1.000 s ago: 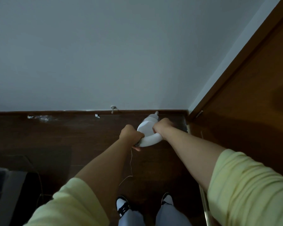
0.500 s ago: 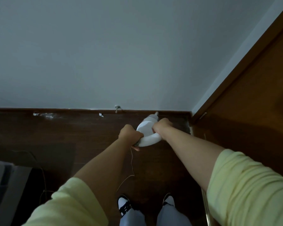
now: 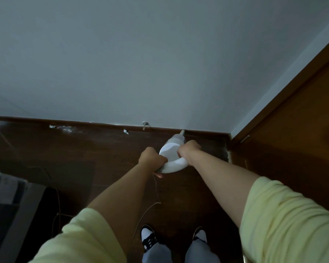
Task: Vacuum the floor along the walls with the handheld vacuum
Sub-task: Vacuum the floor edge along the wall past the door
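The vacuum [image 3: 172, 155] has shifted right along the wall [image 3: 141, 63], nozzle pointing at the baseboard [image 3: 203, 134]; left hand [image 3: 152, 160] and right hand [image 3: 188, 150] both grip its handle.

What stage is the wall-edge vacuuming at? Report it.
Done: cannot tell.
In hand: both hands, left and right, grip the white vacuum, nozzle at the skirting board near the corner.
Left: white scraps and a dusty smear along the skirting to the left.
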{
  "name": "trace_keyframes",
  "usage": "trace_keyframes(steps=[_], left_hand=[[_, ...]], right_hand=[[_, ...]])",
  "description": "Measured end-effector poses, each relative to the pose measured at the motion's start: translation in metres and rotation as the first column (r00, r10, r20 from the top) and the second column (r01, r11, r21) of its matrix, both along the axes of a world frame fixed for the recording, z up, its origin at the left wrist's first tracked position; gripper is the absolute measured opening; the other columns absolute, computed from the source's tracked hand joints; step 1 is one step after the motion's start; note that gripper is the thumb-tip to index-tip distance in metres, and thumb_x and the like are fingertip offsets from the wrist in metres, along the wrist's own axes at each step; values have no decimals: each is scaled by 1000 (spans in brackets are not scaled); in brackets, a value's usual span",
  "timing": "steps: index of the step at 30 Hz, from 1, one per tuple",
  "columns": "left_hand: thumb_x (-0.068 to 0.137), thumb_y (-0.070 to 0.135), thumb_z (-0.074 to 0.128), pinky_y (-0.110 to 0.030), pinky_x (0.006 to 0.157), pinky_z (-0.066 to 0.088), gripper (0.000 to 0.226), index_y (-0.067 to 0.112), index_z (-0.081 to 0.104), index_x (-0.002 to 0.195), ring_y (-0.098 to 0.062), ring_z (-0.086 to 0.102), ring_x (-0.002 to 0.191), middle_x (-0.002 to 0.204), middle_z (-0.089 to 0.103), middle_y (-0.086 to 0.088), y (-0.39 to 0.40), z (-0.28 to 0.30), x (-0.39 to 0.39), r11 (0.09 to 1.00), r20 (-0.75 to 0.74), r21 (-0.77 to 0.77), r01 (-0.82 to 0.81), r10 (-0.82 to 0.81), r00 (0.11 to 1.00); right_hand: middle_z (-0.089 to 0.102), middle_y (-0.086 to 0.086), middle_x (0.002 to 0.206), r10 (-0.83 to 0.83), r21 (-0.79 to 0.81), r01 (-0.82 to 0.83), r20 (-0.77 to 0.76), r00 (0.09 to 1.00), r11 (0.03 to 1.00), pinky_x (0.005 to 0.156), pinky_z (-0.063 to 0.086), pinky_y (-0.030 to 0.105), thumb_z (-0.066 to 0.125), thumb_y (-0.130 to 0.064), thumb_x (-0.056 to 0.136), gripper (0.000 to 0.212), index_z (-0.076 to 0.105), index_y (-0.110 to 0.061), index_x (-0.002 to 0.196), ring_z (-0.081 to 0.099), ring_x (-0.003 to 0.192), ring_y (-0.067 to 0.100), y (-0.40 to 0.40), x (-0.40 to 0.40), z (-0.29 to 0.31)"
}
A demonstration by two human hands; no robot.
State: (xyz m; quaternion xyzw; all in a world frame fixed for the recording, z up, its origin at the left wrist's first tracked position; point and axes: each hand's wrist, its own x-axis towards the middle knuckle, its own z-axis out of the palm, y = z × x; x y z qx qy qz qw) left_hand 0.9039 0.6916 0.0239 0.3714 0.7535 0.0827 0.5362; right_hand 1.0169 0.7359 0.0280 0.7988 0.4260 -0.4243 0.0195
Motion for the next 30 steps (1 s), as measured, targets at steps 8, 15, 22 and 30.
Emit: trace_keyframes(steps=[8,15,22,30], left_hand=[[86,10,62,-34,54,59,30,-9,55,107,-29,61,49,94,60,-25,-16,-7,-48,998,-6,-19,-68,68,998],[88,11,63,-27,41,53,30,-6,54,110,-29,64,54,111,61,-27,-14,-15,-60,995,11,-62,-73,74,997],[88,12,63,-27,36,52,33,-9,54,112,-27,61,49,110,60,-26,12,-20,-53,990,5,-81,-112,113,994],[86,11,63,-31,45,56,35,-12,55,111,-29,62,48,93,61,-26,27,-24,-64,981,0,-97,-169,170,985]], right_hand=[[57,14,124,21,-36,-21,-2,1000,999,87,50,31,53,-14,95,35,52,-8,129,60,110,25,-15,-48,-9],[56,14,125,66,-53,-64,25,998,997,84,49,30,57,-10,92,37,52,-8,128,59,111,25,-6,-64,-19],[56,15,125,97,-65,-96,7,995,993,85,51,31,56,-11,92,37,51,-7,129,59,110,26,24,-59,-26],[57,14,124,112,-52,-111,17,994,992,89,51,30,55,-10,93,63,28,-17,149,59,111,25,38,-73,-27]])
